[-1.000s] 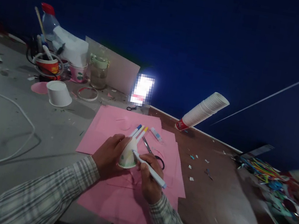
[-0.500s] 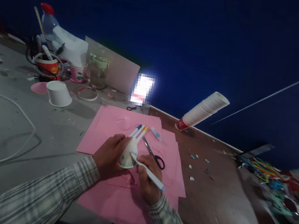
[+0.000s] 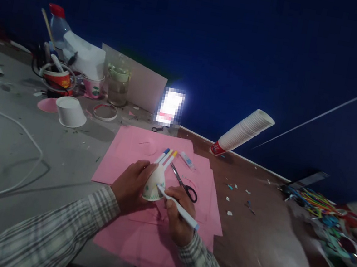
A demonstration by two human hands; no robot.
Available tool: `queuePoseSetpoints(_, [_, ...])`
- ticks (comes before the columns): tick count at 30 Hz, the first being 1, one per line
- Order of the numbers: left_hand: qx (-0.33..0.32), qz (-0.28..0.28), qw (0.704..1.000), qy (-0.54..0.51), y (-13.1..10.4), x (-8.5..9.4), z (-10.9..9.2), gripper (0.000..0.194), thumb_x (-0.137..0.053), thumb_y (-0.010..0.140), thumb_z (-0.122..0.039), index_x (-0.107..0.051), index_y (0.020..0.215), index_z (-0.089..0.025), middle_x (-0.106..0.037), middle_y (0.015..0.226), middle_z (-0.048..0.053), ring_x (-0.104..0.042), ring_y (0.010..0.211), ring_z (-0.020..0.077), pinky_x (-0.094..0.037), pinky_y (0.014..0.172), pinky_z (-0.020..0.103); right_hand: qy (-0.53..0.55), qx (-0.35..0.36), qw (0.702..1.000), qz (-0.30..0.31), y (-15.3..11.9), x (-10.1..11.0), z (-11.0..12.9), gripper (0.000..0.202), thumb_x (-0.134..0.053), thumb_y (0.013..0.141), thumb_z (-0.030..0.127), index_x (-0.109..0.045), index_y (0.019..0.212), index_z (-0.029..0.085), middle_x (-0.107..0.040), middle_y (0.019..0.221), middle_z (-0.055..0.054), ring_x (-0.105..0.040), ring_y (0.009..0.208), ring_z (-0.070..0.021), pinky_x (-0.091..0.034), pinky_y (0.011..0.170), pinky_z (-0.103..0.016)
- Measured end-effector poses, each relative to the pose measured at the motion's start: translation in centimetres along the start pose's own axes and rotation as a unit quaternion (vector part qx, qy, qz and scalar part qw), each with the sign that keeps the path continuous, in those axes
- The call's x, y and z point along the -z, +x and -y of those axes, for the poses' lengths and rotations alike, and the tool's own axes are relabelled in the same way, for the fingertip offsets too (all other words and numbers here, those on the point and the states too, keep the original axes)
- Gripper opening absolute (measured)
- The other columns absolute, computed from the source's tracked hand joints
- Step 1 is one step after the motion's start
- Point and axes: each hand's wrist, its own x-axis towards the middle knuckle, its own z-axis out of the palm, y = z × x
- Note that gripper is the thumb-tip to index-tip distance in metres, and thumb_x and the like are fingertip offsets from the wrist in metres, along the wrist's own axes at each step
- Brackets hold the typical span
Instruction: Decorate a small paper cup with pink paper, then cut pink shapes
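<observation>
A white paper cup (image 3: pixel 155 183) with green marks near its rim is held over the pink paper (image 3: pixel 127 152). Around the cup's left side my left hand (image 3: pixel 131 185) is closed. A white marker with a light-blue end (image 3: pixel 186 216) lies in the grip of my right hand (image 3: pixel 180 216), its tip at the cup's front. Just behind the cup are pens with blue and yellow ends (image 3: pixel 169 157). Scissors with black handles (image 3: pixel 191 194) lie to the right of the cup, below a small glue tube (image 3: pixel 187 160).
Leaning cup stack (image 3: pixel 242 133) at the back right; paper scraps (image 3: pixel 229 213) in front of it. Colourful strips (image 3: pixel 318 204) lie far right. At left: upturned white cup (image 3: pixel 70 112), tape ring (image 3: pixel 105 112), jar (image 3: pixel 117 86), pen cup (image 3: pixel 58 80), cable (image 3: pixel 31 135).
My right hand and the marker have shifted very slightly down and right, with the marker's tip a little lower on the cup. My left hand still holds the cup.
</observation>
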Motion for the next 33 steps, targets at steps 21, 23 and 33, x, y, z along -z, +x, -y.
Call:
queuePoseSetpoints(21, [0.004, -0.004, 1.0, -0.01, -0.03, -0.09, 0.05, 0.09, -0.075, 0.068, -0.053, -0.034, 0.14, -0.016, -0.055, 0.115, 0.017, -0.058, 0.1, 0.0329, -0.053, 0.085, 0.049, 0.0, -0.016, 1.0, -0.008, 0.02, 0.03, 0.0, 0.018, -0.049, 0.094, 0.024, -0.066, 0.096, 0.019, -0.065, 0.074, -0.004, -0.065, 0.07, -0.0195, -0.052, 0.062, -0.033])
queuePoseSetpoints(23, [0.001, -0.008, 1.0, -0.008, -0.06, -0.18, 0.13, 0.089, -0.075, 0.069, -0.053, -0.035, 0.14, -0.016, -0.055, 0.115, 0.017, -0.058, 0.101, 0.0327, -0.053, 0.085, 0.048, -0.005, -0.027, 1.0, -0.014, -0.03, 0.04, -0.11, 0.018, -0.049, 0.094, 0.024, -0.066, 0.096, 0.018, -0.065, 0.075, -0.004, -0.064, 0.067, -0.0179, -0.052, 0.061, -0.032])
queuePoseSetpoints(33, [-0.009, -0.018, 1.0, -0.006, 0.03, -0.06, 0.01, 0.085, -0.074, 0.071, -0.049, -0.036, 0.139, -0.015, -0.054, 0.113, 0.016, -0.057, 0.1, 0.0315, -0.054, 0.084, 0.046, 0.011, -0.026, 1.0, -0.012, 0.0, -0.01, 0.02, 0.018, -0.048, 0.095, 0.025, -0.065, 0.096, 0.02, -0.064, 0.074, -0.004, -0.064, 0.07, -0.0186, -0.051, 0.062, -0.032])
